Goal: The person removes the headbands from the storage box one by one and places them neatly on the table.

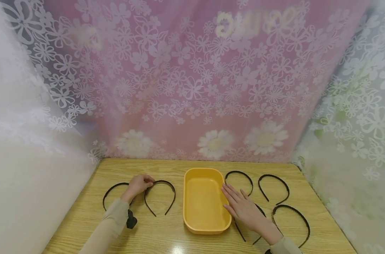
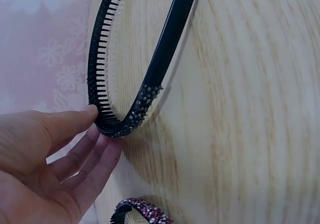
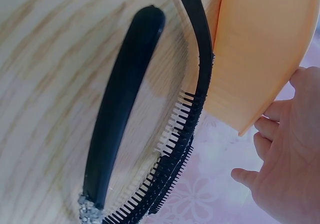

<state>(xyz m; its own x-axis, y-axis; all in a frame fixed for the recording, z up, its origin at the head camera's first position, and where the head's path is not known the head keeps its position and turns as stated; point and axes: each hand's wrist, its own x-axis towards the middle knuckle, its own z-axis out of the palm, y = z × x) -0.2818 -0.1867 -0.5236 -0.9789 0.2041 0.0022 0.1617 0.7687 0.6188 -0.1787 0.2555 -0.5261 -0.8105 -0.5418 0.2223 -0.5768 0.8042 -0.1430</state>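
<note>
My left hand (image 1: 140, 185) pinches the curved top of a black toothed headband (image 1: 172, 190) between thumb and fingers. Dark glittery stones cover part of this headband (image 2: 142, 109) in the left wrist view. A second headband (image 1: 108, 192) lies partly hidden behind the left forearm; a band with pink and white stones (image 2: 150, 211) shows at the bottom of the left wrist view. My right hand (image 1: 243, 210), fingers straight, rests against the right side of a yellow plastic bin (image 1: 184, 201). Below that hand lies a black headband (image 1: 240, 231) with silver stones, partly covered.
Farther right on the wooden table (image 1: 160, 236) lie more headbands: one beside the bin (image 1: 252, 185), one at the back right (image 1: 287, 192) and one at the front right (image 1: 308, 229). Flowered curtains (image 1: 192, 88) hang behind and along both sides.
</note>
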